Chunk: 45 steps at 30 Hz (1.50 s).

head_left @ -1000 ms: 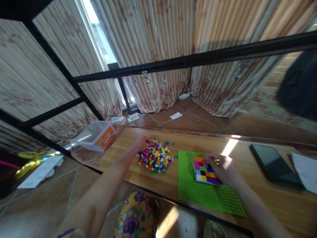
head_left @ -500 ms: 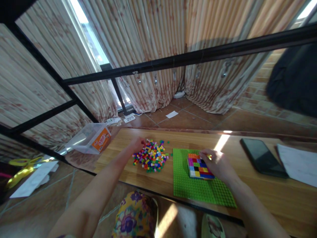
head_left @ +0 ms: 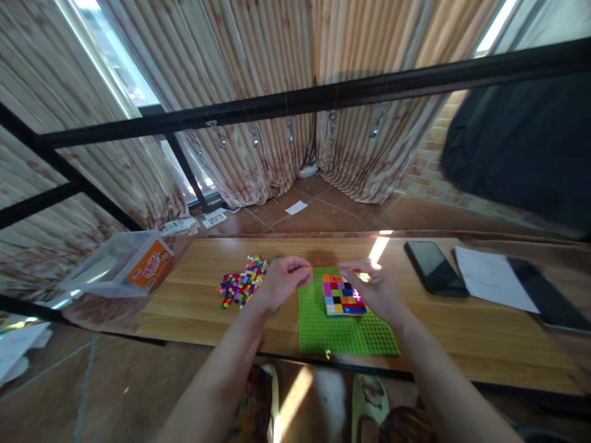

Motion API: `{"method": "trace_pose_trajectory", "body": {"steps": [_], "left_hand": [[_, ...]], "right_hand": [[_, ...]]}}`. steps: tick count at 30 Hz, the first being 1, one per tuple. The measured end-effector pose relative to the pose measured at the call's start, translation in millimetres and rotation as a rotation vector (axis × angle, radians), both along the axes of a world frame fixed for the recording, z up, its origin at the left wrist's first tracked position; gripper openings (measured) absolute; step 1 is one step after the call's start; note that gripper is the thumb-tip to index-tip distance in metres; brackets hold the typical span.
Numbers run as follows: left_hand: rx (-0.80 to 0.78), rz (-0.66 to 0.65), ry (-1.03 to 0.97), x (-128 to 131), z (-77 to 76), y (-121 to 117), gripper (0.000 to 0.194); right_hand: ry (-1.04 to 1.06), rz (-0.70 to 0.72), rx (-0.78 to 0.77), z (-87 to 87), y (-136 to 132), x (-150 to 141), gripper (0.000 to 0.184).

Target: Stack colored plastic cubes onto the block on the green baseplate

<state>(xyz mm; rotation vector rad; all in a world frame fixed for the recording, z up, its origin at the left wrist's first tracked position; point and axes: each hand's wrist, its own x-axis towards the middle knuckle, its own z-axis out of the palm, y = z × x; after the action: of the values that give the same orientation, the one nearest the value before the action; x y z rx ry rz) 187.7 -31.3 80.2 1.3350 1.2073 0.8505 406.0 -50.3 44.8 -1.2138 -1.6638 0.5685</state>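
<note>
1. A tiny brick (light, rigid, slippery, judged) is pinched in the left hand (head_left: 282, 280) fingers, beside the green baseplate (head_left: 344, 329).
2. A yellow brick (head_left: 364, 277) is pinched by the right hand (head_left: 376, 289), touching the brick mosaic (head_left: 342, 295).
3. Side-face pinches are advised.

A flat, bright green studded plastic baseplate (head_left: 341, 332) lies on the wooden tabletop, its near edge close to the table's front edge. On its far half sits a square block of small plastic bricks (head_left: 342, 295) pressed together in rows of orange, red, pink, yellow, green, black and blue. Just left of the baseplate lies a loose heap of small multicoloured plastic bricks (head_left: 241, 286), spread flat on the wood.
</note>
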Motion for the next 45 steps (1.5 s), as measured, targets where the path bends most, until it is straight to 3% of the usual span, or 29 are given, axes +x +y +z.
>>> {"method": "trace_pose_trajectory", "body": {"steps": [3, 7, 19, 23, 28, 31, 38, 45], "left_hand": [[-0.134, -0.059, -0.147, 28, -3.5, -5, 0.007], [-0.238, -0.122, -0.218, 36, -10.4, -2, 0.013], [-0.281, -0.256, -0.256, 39, -22.3, 7, 0.027], [-0.213, -0.241, -0.188, 41, -21.3, 6, 0.026], [0.127, -0.01, 0.177, 32, -28.0, 19, 0.023], [0.24, 0.048, 0.293, 28, -38.5, 28, 0.022], [0.204, -0.067, 0.201, 44, -46.9, 25, 0.028], [0.144, -0.071, 0.142, 51, -46.0, 18, 0.029]], "right_hand": [[-0.021, 0.096, 0.016, 1.8, -5, -3, 0.021], [-0.064, 0.196, 0.004, -0.3, -6, -3, 0.02], [-0.13, 0.151, -0.004, 4.3, -10, 2, 0.024], [-0.144, 0.106, -0.003, -0.3, -9, 4, 0.022], [-0.142, -0.035, -0.095, -14.9, 1, 12, 0.023], [-0.162, -0.026, -0.092, -20.7, 3, 13, 0.023], [-0.281, -0.013, 0.051, -22.3, 2, 0, 0.022], [-0.267, -0.058, 0.043, -25.8, 1, -3, 0.016]]}}
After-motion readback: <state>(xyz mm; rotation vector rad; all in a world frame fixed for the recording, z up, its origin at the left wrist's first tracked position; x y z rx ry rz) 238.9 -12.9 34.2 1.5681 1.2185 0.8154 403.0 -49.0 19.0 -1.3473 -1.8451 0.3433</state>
